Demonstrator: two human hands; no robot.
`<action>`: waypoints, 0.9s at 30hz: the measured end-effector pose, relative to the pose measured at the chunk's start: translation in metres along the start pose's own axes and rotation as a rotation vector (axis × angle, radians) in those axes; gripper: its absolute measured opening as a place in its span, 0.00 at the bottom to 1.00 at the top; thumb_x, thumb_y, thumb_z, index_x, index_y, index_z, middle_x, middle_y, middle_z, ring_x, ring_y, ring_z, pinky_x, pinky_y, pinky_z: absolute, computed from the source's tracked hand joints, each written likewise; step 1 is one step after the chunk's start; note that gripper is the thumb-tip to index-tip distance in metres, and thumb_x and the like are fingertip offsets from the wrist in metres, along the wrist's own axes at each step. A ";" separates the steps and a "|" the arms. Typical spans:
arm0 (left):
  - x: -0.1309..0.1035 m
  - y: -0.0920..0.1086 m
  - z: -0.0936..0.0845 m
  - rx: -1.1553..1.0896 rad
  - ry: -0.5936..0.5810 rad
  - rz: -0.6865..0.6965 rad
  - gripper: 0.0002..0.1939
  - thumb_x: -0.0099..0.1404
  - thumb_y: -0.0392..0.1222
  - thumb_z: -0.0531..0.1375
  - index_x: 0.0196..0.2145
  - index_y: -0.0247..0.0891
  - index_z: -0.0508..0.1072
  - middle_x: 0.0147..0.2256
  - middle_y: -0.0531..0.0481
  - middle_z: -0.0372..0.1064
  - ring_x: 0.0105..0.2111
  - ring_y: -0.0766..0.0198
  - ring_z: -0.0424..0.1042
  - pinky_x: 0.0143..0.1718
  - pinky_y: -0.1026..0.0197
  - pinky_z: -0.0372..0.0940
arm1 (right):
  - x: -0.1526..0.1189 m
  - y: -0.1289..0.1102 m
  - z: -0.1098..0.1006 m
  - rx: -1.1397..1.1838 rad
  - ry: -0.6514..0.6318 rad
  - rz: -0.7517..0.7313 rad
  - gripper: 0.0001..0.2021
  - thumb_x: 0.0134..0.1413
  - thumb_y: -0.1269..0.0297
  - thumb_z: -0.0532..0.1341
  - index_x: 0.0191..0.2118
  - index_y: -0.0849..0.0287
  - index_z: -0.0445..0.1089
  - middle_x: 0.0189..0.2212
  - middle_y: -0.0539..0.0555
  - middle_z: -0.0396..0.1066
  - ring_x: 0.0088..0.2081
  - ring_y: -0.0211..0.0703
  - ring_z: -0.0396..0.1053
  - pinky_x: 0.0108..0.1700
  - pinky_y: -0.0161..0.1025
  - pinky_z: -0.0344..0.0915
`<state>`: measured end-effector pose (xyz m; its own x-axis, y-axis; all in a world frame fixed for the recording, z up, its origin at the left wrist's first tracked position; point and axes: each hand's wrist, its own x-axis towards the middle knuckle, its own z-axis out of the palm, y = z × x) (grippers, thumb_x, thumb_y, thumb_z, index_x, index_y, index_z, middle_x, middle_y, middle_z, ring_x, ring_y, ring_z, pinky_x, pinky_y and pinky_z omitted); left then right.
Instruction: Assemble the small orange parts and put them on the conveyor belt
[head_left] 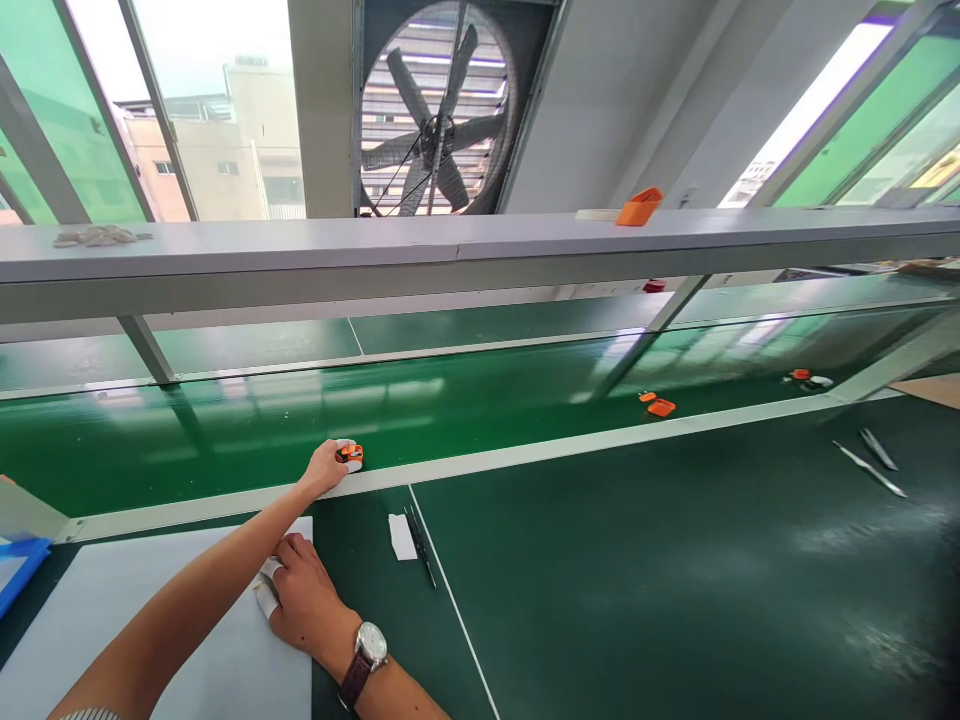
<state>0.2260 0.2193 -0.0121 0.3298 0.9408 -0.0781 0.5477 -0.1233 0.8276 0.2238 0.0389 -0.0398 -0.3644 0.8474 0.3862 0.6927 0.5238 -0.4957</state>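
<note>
My left hand [326, 468] reaches forward over the white rail to the green belt surface. Its fingertips, with white covers on them, are closed on a small orange plastic part [351, 455] with a dark area; its exact kind is unclear. Nearer to me, my right hand [307, 595] rests at the right edge of a white sheet [247, 660], below my left forearm. White covers wrap its thumb and a finger, which are curled together; anything between them is hidden. A wristwatch [370, 645] is on the right wrist.
Right of my hands lie a white paper slip [402, 537] and black tweezers [420, 547]. Farther right are orange parts [661, 407] on the belt and metal tools [870, 468] on the table. A shelf [450, 240] with slanted posts crosses above; a blue-edged tray [22, 575] stands left.
</note>
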 end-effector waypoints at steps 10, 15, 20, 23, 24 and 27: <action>-0.092 -0.010 -0.077 -0.381 -0.069 0.044 0.27 0.58 0.51 0.68 0.50 0.34 0.72 0.44 0.41 0.76 0.43 0.55 0.76 0.43 0.55 0.72 | 0.000 0.002 0.000 0.036 0.033 -0.038 0.09 0.55 0.71 0.62 0.42 0.58 0.73 0.51 0.55 0.71 0.52 0.52 0.63 0.54 0.48 0.66; -0.174 -0.037 -0.125 -0.320 -0.031 -0.044 0.24 0.59 0.49 0.67 0.51 0.36 0.74 0.37 0.48 0.75 0.33 0.61 0.74 0.37 0.57 0.71 | 0.002 -0.002 -0.002 0.076 0.050 -0.039 0.13 0.55 0.73 0.62 0.46 0.56 0.72 0.50 0.56 0.71 0.52 0.51 0.64 0.53 0.48 0.67; -0.224 -0.060 -0.137 -0.128 -0.019 0.046 0.16 0.62 0.49 0.64 0.46 0.40 0.76 0.38 0.49 0.75 0.36 0.60 0.73 0.38 0.60 0.71 | 0.004 -0.004 -0.006 0.132 0.049 -0.068 0.15 0.59 0.73 0.60 0.51 0.58 0.71 0.49 0.59 0.71 0.51 0.51 0.65 0.54 0.52 0.68; -0.239 -0.075 -0.132 0.005 0.045 0.114 0.18 0.63 0.44 0.61 0.50 0.42 0.73 0.37 0.50 0.72 0.31 0.64 0.69 0.33 0.62 0.69 | 0.003 -0.005 -0.006 0.178 0.091 -0.108 0.18 0.61 0.74 0.57 0.55 0.56 0.69 0.51 0.60 0.71 0.52 0.52 0.67 0.54 0.55 0.68; -0.242 -0.080 -0.130 0.041 0.080 0.140 0.19 0.63 0.41 0.60 0.52 0.43 0.72 0.37 0.50 0.71 0.29 0.65 0.67 0.31 0.63 0.68 | 0.002 -0.006 -0.006 0.214 0.117 -0.119 0.18 0.63 0.74 0.56 0.57 0.55 0.68 0.51 0.59 0.71 0.52 0.51 0.67 0.55 0.54 0.69; -0.249 -0.093 -0.122 0.069 0.163 0.195 0.23 0.61 0.34 0.57 0.54 0.43 0.71 0.38 0.49 0.68 0.28 0.66 0.65 0.30 0.63 0.67 | 0.001 -0.016 -0.009 0.358 0.150 -0.097 0.19 0.66 0.72 0.55 0.59 0.52 0.65 0.50 0.58 0.71 0.50 0.48 0.70 0.53 0.50 0.71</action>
<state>-0.0009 0.0353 -0.0018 0.3095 0.9347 0.1747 0.5390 -0.3238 0.7776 0.2177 0.0307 -0.0245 -0.3046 0.7841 0.5408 0.3891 0.6206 -0.6808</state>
